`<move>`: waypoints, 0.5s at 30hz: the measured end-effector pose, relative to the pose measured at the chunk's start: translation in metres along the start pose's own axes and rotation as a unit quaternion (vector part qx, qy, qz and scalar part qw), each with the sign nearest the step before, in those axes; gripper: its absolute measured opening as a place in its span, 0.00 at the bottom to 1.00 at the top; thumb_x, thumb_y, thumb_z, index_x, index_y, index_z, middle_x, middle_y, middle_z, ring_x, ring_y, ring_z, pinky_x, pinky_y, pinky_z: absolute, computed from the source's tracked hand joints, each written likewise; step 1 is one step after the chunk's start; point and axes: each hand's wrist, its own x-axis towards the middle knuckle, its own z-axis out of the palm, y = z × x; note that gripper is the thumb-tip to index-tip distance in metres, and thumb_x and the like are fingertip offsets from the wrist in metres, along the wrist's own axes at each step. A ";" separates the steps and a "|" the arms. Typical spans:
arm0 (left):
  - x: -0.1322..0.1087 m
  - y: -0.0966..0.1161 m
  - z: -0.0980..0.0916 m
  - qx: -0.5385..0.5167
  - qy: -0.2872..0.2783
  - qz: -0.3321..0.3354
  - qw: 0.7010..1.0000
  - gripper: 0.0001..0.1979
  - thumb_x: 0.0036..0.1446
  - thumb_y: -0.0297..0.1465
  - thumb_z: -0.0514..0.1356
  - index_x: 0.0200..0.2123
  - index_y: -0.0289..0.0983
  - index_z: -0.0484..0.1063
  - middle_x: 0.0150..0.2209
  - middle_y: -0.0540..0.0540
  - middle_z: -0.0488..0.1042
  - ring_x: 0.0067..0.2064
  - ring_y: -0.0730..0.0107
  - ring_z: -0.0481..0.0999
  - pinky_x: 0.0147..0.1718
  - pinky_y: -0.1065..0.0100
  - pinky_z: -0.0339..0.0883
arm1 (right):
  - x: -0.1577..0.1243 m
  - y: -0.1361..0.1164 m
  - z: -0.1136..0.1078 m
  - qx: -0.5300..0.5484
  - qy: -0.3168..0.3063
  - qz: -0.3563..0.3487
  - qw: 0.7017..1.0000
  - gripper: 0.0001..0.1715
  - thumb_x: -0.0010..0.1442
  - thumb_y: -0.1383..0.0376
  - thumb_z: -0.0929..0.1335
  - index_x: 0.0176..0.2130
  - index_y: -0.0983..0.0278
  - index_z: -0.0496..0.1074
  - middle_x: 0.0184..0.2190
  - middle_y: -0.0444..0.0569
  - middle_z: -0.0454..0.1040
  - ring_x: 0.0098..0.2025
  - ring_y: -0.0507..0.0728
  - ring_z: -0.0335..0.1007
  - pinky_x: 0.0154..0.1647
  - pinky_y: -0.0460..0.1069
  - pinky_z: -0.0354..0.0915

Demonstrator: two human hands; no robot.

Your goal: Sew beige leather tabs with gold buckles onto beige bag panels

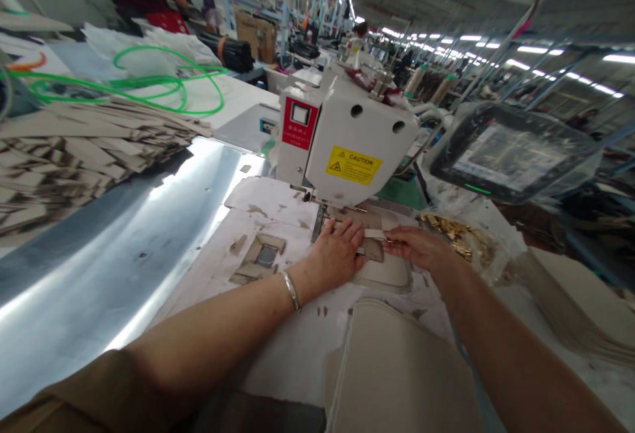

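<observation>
Under the head of a white sewing machine (357, 135), a beige panel (391, 271) with rounded corners lies on the work plate. My left hand (337, 251) rests flat on the panel's left part, fingers stretched toward the machine and holding nothing. From the other side my right hand (414, 246) pinches the end of a narrow beige strip (374, 233) that runs over the panel toward my left fingers. A small dark object shows at the right fingertips, too small to name. The needle area is partly hidden behind my left fingers.
A stack of beige panels (397, 367) lies in front of me, with another stack (585, 301) at right. Gold metal pieces (461, 235) sit in a plastic bag. A wrapped control screen (510, 155) stands behind. Beige strips (89, 155) are heaped left, near a green hose (183, 89).
</observation>
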 end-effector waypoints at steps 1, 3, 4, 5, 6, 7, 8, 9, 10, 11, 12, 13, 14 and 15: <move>0.000 0.000 0.000 0.001 0.000 0.000 1.000 0.27 0.68 0.41 0.49 0.64 0.32 0.59 0.67 0.42 0.58 0.67 0.54 0.56 0.64 0.46 0.48 | 0.000 -0.001 0.001 -0.001 0.009 0.009 1.000 0.14 0.54 0.79 0.72 0.25 0.66 0.67 0.20 0.46 0.72 0.24 0.51 0.73 0.29 0.44 0.75; 0.001 0.001 0.000 0.002 -0.002 -0.001 1.000 0.27 0.68 0.41 0.48 0.64 0.32 0.59 0.67 0.42 0.57 0.67 0.54 0.56 0.65 0.47 0.48 | -0.002 -0.004 0.004 -0.010 0.029 0.026 0.999 0.13 0.55 0.80 0.70 0.26 0.66 0.66 0.21 0.46 0.73 0.24 0.51 0.73 0.29 0.44 0.75; 0.001 0.001 0.000 0.001 -0.003 -0.002 1.000 0.27 0.68 0.41 0.48 0.64 0.32 0.59 0.67 0.42 0.57 0.67 0.54 0.56 0.65 0.47 0.48 | -0.002 -0.005 0.005 -0.016 0.033 0.029 0.999 0.13 0.55 0.81 0.69 0.26 0.67 0.66 0.21 0.46 0.73 0.23 0.50 0.73 0.29 0.44 0.75; 0.001 0.001 0.001 0.001 -0.004 -0.002 1.000 0.27 0.68 0.42 0.48 0.64 0.32 0.59 0.67 0.42 0.57 0.67 0.54 0.56 0.65 0.47 0.48 | -0.003 -0.007 0.006 -0.023 0.035 0.031 0.999 0.13 0.56 0.81 0.69 0.26 0.67 0.67 0.20 0.46 0.72 0.23 0.50 0.73 0.28 0.44 0.75; 0.001 0.001 0.001 0.000 -0.004 -0.003 1.000 0.27 0.68 0.42 0.48 0.64 0.32 0.59 0.67 0.42 0.58 0.67 0.54 0.56 0.65 0.46 0.48 | -0.003 -0.008 0.006 -0.031 0.036 0.032 0.998 0.13 0.56 0.81 0.69 0.27 0.67 0.67 0.20 0.46 0.72 0.22 0.50 0.72 0.27 0.43 0.75; 0.001 0.001 0.002 -0.001 -0.002 -0.003 1.000 0.27 0.68 0.42 0.48 0.64 0.32 0.59 0.67 0.42 0.58 0.67 0.54 0.56 0.65 0.46 0.48 | -0.003 -0.009 0.006 -0.037 0.035 0.032 0.998 0.13 0.56 0.81 0.69 0.27 0.67 0.67 0.20 0.46 0.72 0.22 0.50 0.72 0.26 0.43 0.74; 0.001 0.000 0.003 -0.002 0.002 -0.003 1.000 0.28 0.68 0.42 0.48 0.64 0.32 0.59 0.67 0.42 0.58 0.67 0.54 0.56 0.65 0.46 0.47 | -0.003 -0.009 0.006 -0.043 0.035 0.031 0.998 0.12 0.56 0.80 0.69 0.27 0.67 0.67 0.20 0.46 0.72 0.21 0.49 0.72 0.26 0.42 0.74; 0.001 0.000 0.005 -0.003 0.006 -0.002 1.000 0.28 0.68 0.42 0.48 0.64 0.32 0.59 0.66 0.42 0.58 0.67 0.54 0.57 0.65 0.46 0.47 | -0.002 -0.009 0.006 -0.047 0.033 0.029 0.998 0.12 0.56 0.80 0.70 0.27 0.67 0.67 0.20 0.46 0.72 0.21 0.49 0.71 0.26 0.42 0.74; 0.001 0.000 0.006 -0.003 0.011 -0.001 1.000 0.27 0.68 0.42 0.48 0.64 0.33 0.60 0.66 0.42 0.58 0.67 0.55 0.57 0.65 0.46 0.47 | -0.002 -0.009 0.005 -0.049 0.031 0.027 0.998 0.12 0.55 0.79 0.71 0.27 0.67 0.67 0.20 0.46 0.72 0.21 0.49 0.71 0.26 0.42 0.74; 0.001 -0.001 0.007 -0.003 0.015 0.000 1.000 0.27 0.68 0.42 0.48 0.64 0.33 0.60 0.66 0.42 0.58 0.67 0.55 0.57 0.65 0.46 0.47 | -0.001 -0.009 0.004 -0.051 0.029 0.025 0.998 0.12 0.55 0.79 0.71 0.27 0.67 0.67 0.21 0.46 0.72 0.21 0.49 0.71 0.26 0.43 0.74; 0.001 -0.001 0.008 -0.002 0.016 0.000 1.000 0.27 0.68 0.42 0.48 0.64 0.32 0.60 0.66 0.42 0.58 0.67 0.55 0.57 0.65 0.46 0.47 | 0.000 -0.008 0.003 -0.054 0.028 0.024 0.998 0.12 0.54 0.79 0.72 0.26 0.67 0.67 0.20 0.46 0.72 0.21 0.49 0.71 0.26 0.43 0.74; 0.001 -0.001 0.008 -0.001 0.017 0.001 1.000 0.27 0.68 0.42 0.48 0.64 0.32 0.59 0.66 0.42 0.59 0.67 0.55 0.56 0.65 0.46 0.47 | 0.000 -0.008 0.003 -0.059 0.028 0.024 0.998 0.13 0.54 0.78 0.72 0.26 0.67 0.67 0.20 0.46 0.72 0.21 0.49 0.71 0.26 0.43 0.74; 0.001 -0.001 0.008 0.000 0.016 0.001 1.000 0.27 0.68 0.42 0.48 0.64 0.32 0.59 0.66 0.42 0.59 0.67 0.55 0.57 0.65 0.46 0.47 | 0.001 -0.008 0.003 -0.065 0.028 0.024 0.997 0.13 0.54 0.78 0.72 0.25 0.67 0.67 0.20 0.46 0.72 0.21 0.49 0.71 0.26 0.43 0.74; 0.001 -0.001 0.008 0.001 0.016 0.000 1.000 0.27 0.68 0.42 0.48 0.64 0.32 0.60 0.66 0.42 0.59 0.67 0.55 0.57 0.65 0.47 0.47 | 0.001 -0.008 0.003 -0.073 0.030 0.026 0.997 0.13 0.54 0.78 0.72 0.25 0.67 0.67 0.19 0.46 0.72 0.21 0.49 0.71 0.26 0.43 0.74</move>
